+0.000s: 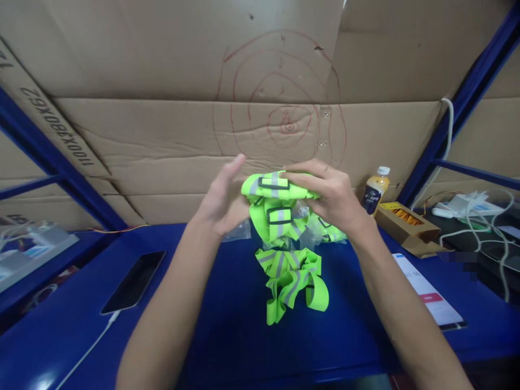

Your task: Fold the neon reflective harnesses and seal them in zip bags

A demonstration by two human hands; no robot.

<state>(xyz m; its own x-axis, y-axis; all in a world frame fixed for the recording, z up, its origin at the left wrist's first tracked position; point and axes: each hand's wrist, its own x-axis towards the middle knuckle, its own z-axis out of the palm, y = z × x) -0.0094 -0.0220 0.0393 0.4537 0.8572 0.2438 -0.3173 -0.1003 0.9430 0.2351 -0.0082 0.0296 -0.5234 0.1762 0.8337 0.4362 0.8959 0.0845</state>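
A bundle of neon green straps (276,187) with grey reflective stripes and black buckles is held up between my hands. My right hand (329,192) grips its right end, fingers over the top and thumb hidden behind or below. My left hand (227,197) is at its left end, thumb raised and apart, palm against the straps; its other fingers are mostly hidden behind them. Below hang or lie more strap loops (292,279), spread on the blue table (227,325). Clear plastic (239,232) shows behind the bundle, with another green strap piece (331,233) by my right wrist.
A black phone (134,281) on a white cable lies at left. At right are a bottle (376,189), an open cardboard box (408,227), a lit phone (426,292) and tangled cables (475,211). Cardboard with red rings (284,70) stands behind, between blue posts.
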